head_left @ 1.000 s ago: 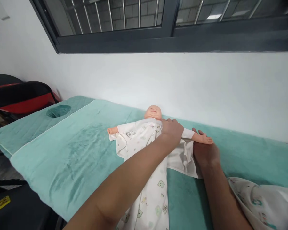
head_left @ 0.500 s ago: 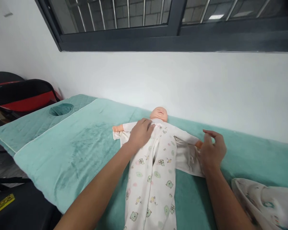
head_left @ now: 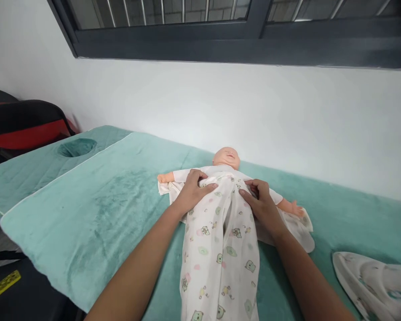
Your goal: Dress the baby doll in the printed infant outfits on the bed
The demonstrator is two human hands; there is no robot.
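Observation:
A baby doll (head_left: 226, 158) lies on its back in a white long-sleeved top, arms spread, head toward the wall. White printed baby pants (head_left: 220, 258) with green bears lie over its body, legs stretching toward me; whether the doll's legs are inside is hidden. My left hand (head_left: 194, 192) is closed on the pants' waist at its left edge, thumb on top. At the opposite edge of the waist, my right hand (head_left: 261, 203) pinches the cloth between thumb and fingers. White cloth (head_left: 296, 229) spreads under the doll's arms.
A teal padded bed (head_left: 87, 209) with a face hole (head_left: 76, 147) carries the doll. Folded printed cloth (head_left: 374, 281) lies at lower right. Black and red chairs (head_left: 26, 129) stand at the left. A white wall (head_left: 187, 102) and dark window frame (head_left: 160, 47) rise behind.
My right hand has moved left from the doll's hand to the waist of the pants. My left hand stays at the opposite edge. The view has shifted slightly.

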